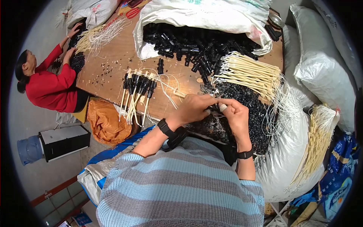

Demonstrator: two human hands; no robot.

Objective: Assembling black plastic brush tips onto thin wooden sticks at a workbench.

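Over the table's near edge, my left hand and my right hand meet with fingers pinched together. A thin cream stick juts out from my left hand's far side. What my right fingertips pinch is too small and covered to make out; a thin pale loop shows between the hands. White wraps cover some fingertips. To the left lies a group of cream sticks fitted with black plastic sleeves, their white strings trailing. At my right are a bundle of bare cream sticks and a heap of small black pieces.
A white sack spills black plastic connectors at the back. Full white sacks line the right, one bearing a stick bundle. At far left, a person in red reaches onto the table near red scissors.
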